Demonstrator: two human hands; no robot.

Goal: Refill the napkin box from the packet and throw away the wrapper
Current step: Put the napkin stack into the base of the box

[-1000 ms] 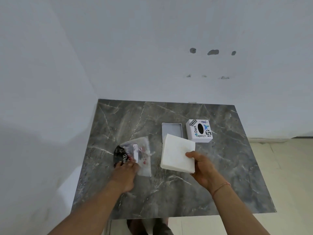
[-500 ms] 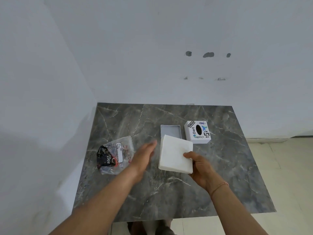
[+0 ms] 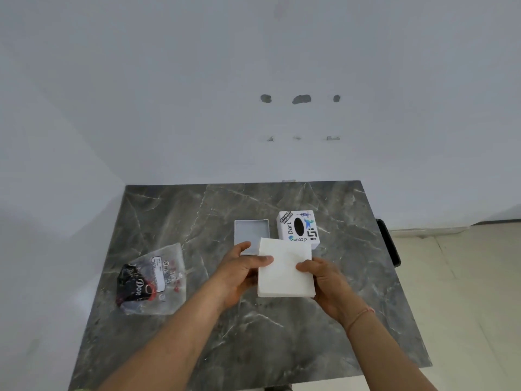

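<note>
Overhead: grey marble table (image 3: 214, 348) against white wall (image 3: 197, 80); both hands grip napkin stack (image 3: 284, 275).
</note>
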